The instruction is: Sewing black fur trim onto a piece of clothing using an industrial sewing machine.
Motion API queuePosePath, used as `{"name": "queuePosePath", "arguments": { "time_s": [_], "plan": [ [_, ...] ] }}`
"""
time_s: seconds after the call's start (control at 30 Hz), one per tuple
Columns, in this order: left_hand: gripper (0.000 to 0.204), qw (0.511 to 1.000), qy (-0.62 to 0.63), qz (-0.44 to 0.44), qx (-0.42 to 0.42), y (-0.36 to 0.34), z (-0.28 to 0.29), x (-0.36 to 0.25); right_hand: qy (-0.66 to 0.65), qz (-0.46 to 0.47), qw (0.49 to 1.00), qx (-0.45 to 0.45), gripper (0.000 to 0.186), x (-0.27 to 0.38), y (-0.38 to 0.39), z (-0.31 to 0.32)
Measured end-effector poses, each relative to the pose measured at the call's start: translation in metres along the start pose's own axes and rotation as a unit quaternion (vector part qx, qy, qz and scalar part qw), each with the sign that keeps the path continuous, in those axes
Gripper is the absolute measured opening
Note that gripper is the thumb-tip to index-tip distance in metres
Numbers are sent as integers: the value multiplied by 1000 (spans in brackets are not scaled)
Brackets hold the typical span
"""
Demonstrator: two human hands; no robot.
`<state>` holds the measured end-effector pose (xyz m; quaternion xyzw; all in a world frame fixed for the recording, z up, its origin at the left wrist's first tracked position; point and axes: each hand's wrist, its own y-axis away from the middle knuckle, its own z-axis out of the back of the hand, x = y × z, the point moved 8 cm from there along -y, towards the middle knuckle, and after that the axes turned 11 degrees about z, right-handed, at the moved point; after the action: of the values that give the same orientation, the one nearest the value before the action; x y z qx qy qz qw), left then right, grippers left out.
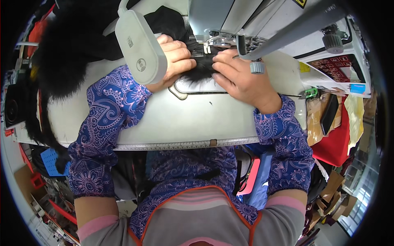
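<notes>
Black furry fabric [200, 70] lies under the needle area of a grey sewing machine [207, 18], its pile spreading over the metal plate. My left hand [175, 59] is closed on the fabric at the left of the presser foot [207, 48], fingers bent and close together. A grey, rounded lamp-like head [141, 47] hides part of that hand and its wrist. At the right of the foot, my right hand [242, 77] pinches the fur's edge with bent fingers. The fingertips of both hands are partly sunk in the pile.
More black fur [61, 53] is heaped at the left of the white machine table [184, 119]. A measuring tape strip [176, 144] runs along its front edge. Green-handled snips [308, 93] lie at the right, near a red bin [330, 145]. A grey bar [299, 30] crosses above my right hand.
</notes>
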<state>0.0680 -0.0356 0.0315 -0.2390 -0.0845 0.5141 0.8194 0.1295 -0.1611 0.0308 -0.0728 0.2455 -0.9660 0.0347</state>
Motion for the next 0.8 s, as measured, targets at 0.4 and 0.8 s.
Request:
{"name": "queuePosePath", "arguments": {
  "time_s": [0.4, 0.8],
  "plan": [
    [36, 998, -52, 43, 9, -6, -4, 11, -43, 17, 998, -32, 19, 4, -1, 0],
    [41, 990, -113, 87, -16, -17, 4, 22, -20, 19, 1000, 1, 20, 4, 2, -2]
  ]
}}
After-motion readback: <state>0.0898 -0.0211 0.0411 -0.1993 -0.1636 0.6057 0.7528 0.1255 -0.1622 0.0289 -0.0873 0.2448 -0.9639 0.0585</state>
